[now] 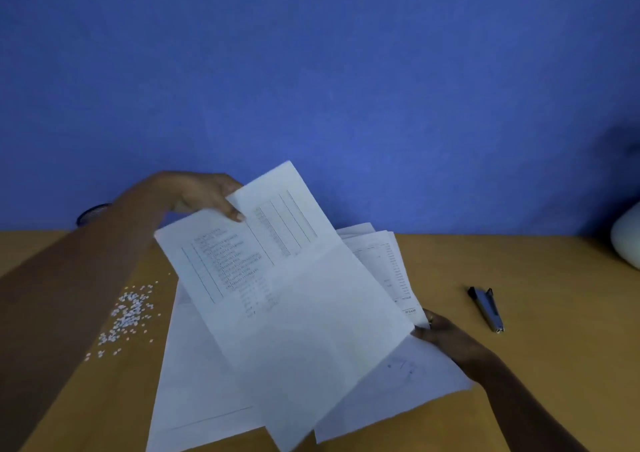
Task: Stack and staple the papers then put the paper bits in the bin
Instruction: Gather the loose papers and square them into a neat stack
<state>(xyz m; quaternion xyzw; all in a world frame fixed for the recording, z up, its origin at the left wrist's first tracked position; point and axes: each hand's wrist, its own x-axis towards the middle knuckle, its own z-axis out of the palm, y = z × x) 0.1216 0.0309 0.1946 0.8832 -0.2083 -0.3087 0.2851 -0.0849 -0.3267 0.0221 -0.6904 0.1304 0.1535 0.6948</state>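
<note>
Papers (194,382) all over the middle of the table (554,365), fanned at odd angles, nothing squared up yet. One printed sheet (298,295) is lifted off the heap and tilted, its far end up against the blue wall (346,70). The left hand (207,195) pinches that far edge, thumb and fingers closed on the paper. The right hand (446,340) grips the near-right edge with fingers curled round it, and I can't tell whether it has a lower sheet in there too. More sheets lie flat underneath, some poking out far right, others spreading toward the near edge.

On the left, just beside the heap, a scatter of little white paper bits (128,313) sits on the wood, partly hidden by the left forearm. Out to the right, well apart from the papers, the stapler (486,307) lies on the table with nobody touching it. No bin that I can see.

So how far along? Early, I'd say. Stacking is under way, one sheet in hand and the heap not aligned. Stapling isn't begun, and the bits all wait to be gathered and binned.

Farther out, a dark ring-shaped thing (91,214) peeks from behind the left arm, and a pale rounded object (628,240) sits at the far right edge.
</note>
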